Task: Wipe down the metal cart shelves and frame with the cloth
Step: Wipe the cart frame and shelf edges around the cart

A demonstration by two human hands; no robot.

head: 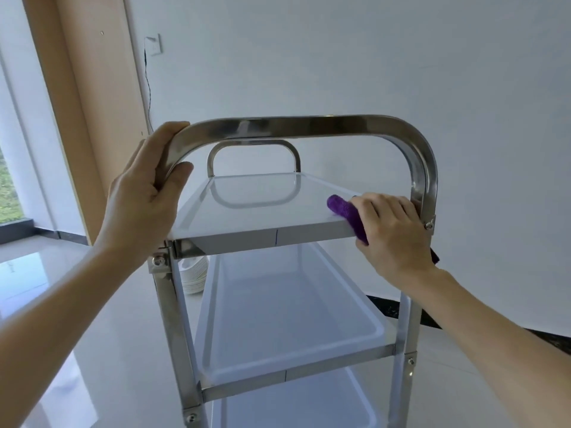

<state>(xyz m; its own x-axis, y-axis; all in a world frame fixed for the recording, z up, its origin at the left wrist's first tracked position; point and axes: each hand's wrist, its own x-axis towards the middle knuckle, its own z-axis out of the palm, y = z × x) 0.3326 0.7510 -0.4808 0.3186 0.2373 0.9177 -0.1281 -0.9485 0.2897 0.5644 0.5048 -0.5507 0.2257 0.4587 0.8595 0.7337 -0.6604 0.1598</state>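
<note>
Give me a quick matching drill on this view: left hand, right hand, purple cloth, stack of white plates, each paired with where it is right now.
Things:
1. left hand
2. right hand
3. purple cloth
4. stack of white plates

Places:
A. on the floor beyond the cart, seen under the top shelf
B. curled round the left bend of the near handle
C. draped over the near right edge of the top shelf
D. pressing on the cloth by the right upright

Pairs: 1-B, 2-D, 3-C, 4-A
</note>
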